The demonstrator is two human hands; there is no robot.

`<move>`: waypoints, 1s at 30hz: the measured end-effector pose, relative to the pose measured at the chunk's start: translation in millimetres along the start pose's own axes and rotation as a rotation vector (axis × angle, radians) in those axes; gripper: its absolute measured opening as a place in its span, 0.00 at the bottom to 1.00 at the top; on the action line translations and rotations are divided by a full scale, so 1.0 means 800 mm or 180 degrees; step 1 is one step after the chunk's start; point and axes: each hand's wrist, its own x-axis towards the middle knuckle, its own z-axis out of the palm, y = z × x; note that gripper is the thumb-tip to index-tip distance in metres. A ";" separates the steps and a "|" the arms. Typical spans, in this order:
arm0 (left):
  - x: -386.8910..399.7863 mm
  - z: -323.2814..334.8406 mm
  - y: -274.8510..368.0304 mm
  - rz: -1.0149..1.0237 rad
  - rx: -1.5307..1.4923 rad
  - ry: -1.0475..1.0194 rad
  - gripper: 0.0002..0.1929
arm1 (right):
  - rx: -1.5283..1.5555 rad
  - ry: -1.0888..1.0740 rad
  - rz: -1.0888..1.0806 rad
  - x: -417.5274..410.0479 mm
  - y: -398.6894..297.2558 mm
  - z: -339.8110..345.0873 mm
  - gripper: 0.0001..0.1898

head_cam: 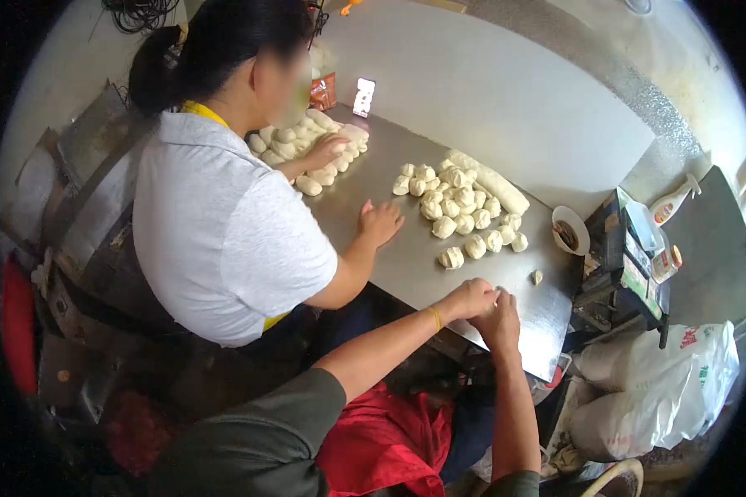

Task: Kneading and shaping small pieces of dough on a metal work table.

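My left hand (470, 299), with a yellow band at the wrist, meets my right hand (499, 320) above the near edge of a stainless steel table (404, 267). Between their fingertips shows a small pale piece of dough (498, 291), mostly hidden by the fingers. A small dough scrap (537, 277) lies on the metal just beyond my right hand. Farther back are several pleated dough balls (464, 197), piled and scattered, with the closest one (451, 258) a little beyond my left hand. A thick dough log (503, 189) rests behind the pile.
At left a co-worker (236, 230) leans over the table, one hand on smooth dough pieces (309, 185). A lit phone (364, 97) stands against the white wall panel. At right are a bowl (570, 230), a cluttered stand (637, 273), a spray bottle (674, 199) and plastic bags (653, 391).
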 end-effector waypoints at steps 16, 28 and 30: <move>-0.045 0.079 0.035 0.1053 -0.0360 0.1959 0.17 | 0.0051 -0.0282 0.1132 -0.016 0.024 0.009 0.20; -0.027 0.062 0.042 0.1167 0.0421 0.1421 0.19 | -0.0642 -0.0239 0.0807 -0.019 0.035 0.012 0.15; -0.026 0.063 0.034 0.1548 0.0663 0.1371 0.17 | -0.0768 -0.0626 0.0929 -0.015 0.045 0.012 0.15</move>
